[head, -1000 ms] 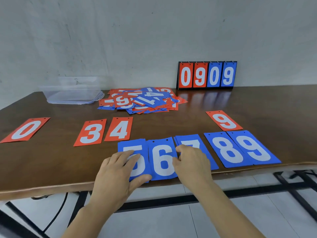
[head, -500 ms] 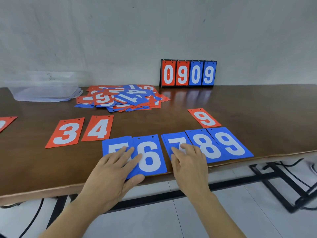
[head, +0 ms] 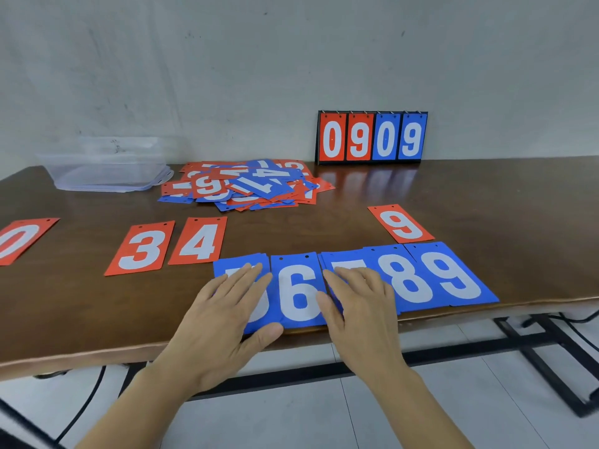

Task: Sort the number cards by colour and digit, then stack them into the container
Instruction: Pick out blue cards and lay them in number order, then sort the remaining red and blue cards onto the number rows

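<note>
Nine digits laid out by colour; mixed pile unsorted; container apparently without cards; left hand and right hand flat, fingers straight, on blue row.

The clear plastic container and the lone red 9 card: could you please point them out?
clear plastic container [head: 107,171]: head view, its front wall.
lone red 9 card [head: 401,223]: head view, the card's middle.

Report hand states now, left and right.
Left hand: open, fingers flat on the blue 5 card.
Right hand: open, fingers flat on the blue 7 card.
</note>
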The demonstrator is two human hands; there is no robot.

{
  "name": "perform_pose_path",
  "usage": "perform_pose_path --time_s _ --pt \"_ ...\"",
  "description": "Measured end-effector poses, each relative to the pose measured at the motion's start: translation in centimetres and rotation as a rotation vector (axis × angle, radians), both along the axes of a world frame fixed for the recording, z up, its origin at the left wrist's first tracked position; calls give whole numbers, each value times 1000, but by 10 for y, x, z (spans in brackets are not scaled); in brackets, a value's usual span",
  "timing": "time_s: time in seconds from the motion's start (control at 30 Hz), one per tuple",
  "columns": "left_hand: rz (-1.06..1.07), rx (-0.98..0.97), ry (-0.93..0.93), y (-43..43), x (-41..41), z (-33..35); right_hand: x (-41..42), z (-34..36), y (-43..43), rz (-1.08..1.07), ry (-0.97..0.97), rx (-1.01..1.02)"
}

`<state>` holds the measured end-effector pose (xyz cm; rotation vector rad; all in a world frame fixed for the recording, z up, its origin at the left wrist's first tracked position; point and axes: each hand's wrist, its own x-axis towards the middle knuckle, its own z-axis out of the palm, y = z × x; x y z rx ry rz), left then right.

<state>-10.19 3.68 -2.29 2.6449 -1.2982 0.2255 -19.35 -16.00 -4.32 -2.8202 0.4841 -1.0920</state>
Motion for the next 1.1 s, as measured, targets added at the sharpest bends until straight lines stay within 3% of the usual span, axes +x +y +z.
perform_pose_path --time_s 0.3,0.77,0.87,0.97,1.1 --pt "-21 6 135 14 9 -2 3 -6 11 154 61 7" --pt "9 -34 189 22 8 -4 1 -5 8 176 118 13" --pt "35 -158 259 22 7 3 5 -1 8 188 104 43" --pt "200 -268 215 27 14 10 17 12 17 257 87 48" --pt "251 -254 233 27 13 10 41 40 40 388 298 74"
